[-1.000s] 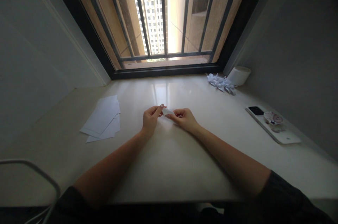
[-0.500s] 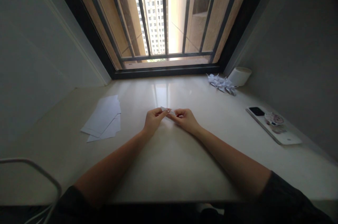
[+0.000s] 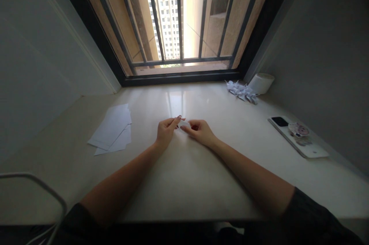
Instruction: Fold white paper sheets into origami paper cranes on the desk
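Observation:
A small folded piece of white paper (image 3: 183, 124) is pinched between my two hands, just above the middle of the pale sill (image 3: 184, 183). My left hand (image 3: 167, 131) grips its left side, thumb pointing up along the edge. On the other side my right hand (image 3: 200, 131) holds the paper between thumb and curled fingers. Part of the paper is hidden behind the fingers, so its full shape cannot be made out. To the left lie several loose white paper sheets (image 3: 111, 125), overlapping one another.
A pile of small folded white paper pieces (image 3: 241, 92) lies by a white roll (image 3: 261, 83) at the back right. A phone (image 3: 298, 137) with a round grip rests near the right wall. A pale cable (image 3: 43, 185) loops in at lower left. The barred window (image 3: 181, 79) closes the back.
My left thumb has shifted up and left, away from my right fingertips, and more of the paper's face shows between the hands. Everything else stays put.

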A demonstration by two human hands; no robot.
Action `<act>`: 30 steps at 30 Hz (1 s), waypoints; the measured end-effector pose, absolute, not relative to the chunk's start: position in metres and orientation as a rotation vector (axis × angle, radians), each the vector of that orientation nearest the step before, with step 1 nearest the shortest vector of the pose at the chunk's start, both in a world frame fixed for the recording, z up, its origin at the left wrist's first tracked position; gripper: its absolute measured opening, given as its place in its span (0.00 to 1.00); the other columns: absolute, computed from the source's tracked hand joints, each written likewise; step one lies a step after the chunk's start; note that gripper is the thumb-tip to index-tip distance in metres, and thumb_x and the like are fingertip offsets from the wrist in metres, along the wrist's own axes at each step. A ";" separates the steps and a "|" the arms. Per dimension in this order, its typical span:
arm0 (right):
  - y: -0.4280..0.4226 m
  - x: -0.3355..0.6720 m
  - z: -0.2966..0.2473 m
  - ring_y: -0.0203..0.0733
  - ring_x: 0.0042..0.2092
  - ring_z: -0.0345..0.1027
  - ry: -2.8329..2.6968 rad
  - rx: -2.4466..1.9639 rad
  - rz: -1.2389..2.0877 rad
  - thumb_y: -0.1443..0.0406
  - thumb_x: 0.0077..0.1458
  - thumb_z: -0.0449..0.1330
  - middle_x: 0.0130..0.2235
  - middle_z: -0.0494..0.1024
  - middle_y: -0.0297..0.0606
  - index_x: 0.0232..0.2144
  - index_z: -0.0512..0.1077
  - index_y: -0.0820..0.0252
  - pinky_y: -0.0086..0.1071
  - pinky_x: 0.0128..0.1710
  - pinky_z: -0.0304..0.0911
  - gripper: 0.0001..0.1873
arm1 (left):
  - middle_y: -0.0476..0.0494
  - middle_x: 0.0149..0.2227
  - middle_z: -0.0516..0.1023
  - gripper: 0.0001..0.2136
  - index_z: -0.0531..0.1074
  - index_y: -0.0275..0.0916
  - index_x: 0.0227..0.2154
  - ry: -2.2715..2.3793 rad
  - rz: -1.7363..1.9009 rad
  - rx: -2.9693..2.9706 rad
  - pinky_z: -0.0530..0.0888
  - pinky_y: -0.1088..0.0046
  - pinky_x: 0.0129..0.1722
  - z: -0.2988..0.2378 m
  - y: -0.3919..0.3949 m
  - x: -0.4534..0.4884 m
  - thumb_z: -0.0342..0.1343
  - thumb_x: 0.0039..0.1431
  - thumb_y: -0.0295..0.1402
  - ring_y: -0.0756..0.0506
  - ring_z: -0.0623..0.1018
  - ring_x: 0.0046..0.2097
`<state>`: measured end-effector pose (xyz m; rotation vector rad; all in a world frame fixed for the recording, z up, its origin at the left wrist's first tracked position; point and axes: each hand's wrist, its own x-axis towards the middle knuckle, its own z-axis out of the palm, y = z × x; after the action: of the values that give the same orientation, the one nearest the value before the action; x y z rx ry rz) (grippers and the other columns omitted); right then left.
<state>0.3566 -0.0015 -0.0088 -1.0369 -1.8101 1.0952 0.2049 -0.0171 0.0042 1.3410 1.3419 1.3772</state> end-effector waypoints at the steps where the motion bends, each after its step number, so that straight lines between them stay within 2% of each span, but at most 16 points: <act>1: -0.002 0.357 -0.009 0.30 0.21 0.48 -1.828 -1.031 1.056 0.52 0.50 0.57 0.17 0.57 0.27 0.18 0.68 0.61 0.26 0.20 0.45 0.20 | 0.45 0.29 0.79 0.15 0.80 0.38 0.30 1.337 1.376 1.370 0.67 0.73 0.30 0.004 -0.017 0.205 0.56 0.51 0.45 0.49 0.72 0.28; 6: -0.002 0.356 -0.008 0.32 0.23 0.54 -1.878 -1.015 0.923 0.53 0.50 0.57 0.21 0.65 0.30 0.28 0.74 0.60 0.27 0.23 0.51 0.16 | 0.46 0.30 0.78 0.13 0.79 0.40 0.31 1.282 1.370 1.488 0.67 0.73 0.32 0.001 -0.015 0.203 0.57 0.52 0.43 0.48 0.75 0.33; 10: -0.001 0.356 -0.010 0.34 0.27 0.60 -1.889 -0.964 0.926 0.53 0.48 0.60 0.26 0.73 0.34 0.27 0.76 0.58 0.28 0.27 0.55 0.15 | 0.46 0.27 0.75 0.12 0.79 0.39 0.26 1.254 1.353 1.567 0.66 0.75 0.30 0.002 -0.015 0.203 0.57 0.52 0.42 0.49 0.73 0.32; 13: 0.001 0.356 -0.012 0.37 0.32 0.65 -1.836 -0.933 1.017 0.53 0.47 0.62 0.32 0.77 0.37 0.30 0.78 0.57 0.28 0.28 0.58 0.14 | 0.47 0.26 0.74 0.13 0.78 0.38 0.22 1.242 1.362 1.606 0.65 0.76 0.29 0.003 -0.016 0.203 0.57 0.52 0.41 0.51 0.71 0.30; 18: 0.004 0.356 -0.013 0.38 0.31 0.66 -1.813 -0.851 1.100 0.54 0.45 0.64 0.31 0.77 0.36 0.30 0.79 0.56 0.30 0.31 0.60 0.13 | 0.47 0.26 0.74 0.13 0.79 0.38 0.24 1.243 1.365 1.606 0.65 0.76 0.29 0.003 -0.017 0.204 0.56 0.53 0.41 0.50 0.72 0.30; 23: 0.005 0.357 -0.012 0.36 0.28 0.64 -1.765 -0.904 1.134 0.53 0.44 0.63 0.26 0.75 0.34 0.26 0.77 0.59 0.29 0.28 0.58 0.15 | 0.46 0.29 0.75 0.13 0.79 0.39 0.32 1.237 1.358 1.538 0.66 0.75 0.29 -0.001 -0.014 0.203 0.55 0.54 0.42 0.50 0.72 0.31; 28: 0.005 0.358 -0.009 0.36 0.31 0.65 -1.801 -0.860 1.069 0.52 0.53 0.55 0.29 0.74 0.36 0.25 0.76 0.60 0.28 0.31 0.59 0.19 | 0.44 0.34 0.77 0.15 0.78 0.39 0.36 1.277 1.353 1.482 0.69 0.76 0.31 -0.002 -0.013 0.202 0.55 0.53 0.44 0.48 0.73 0.36; 30: 0.005 0.358 -0.009 0.36 0.31 0.65 -1.768 -0.891 1.036 0.52 0.53 0.54 0.29 0.73 0.37 0.23 0.75 0.61 0.29 0.30 0.59 0.20 | 0.43 0.39 0.78 0.16 0.77 0.39 0.39 1.258 1.346 1.437 0.70 0.75 0.32 -0.003 -0.012 0.202 0.55 0.53 0.44 0.47 0.73 0.37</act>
<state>0.3576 0.0053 -0.0090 -0.8908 -1.7684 1.0359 0.2017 -0.0120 -0.0025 1.4369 1.2585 1.3455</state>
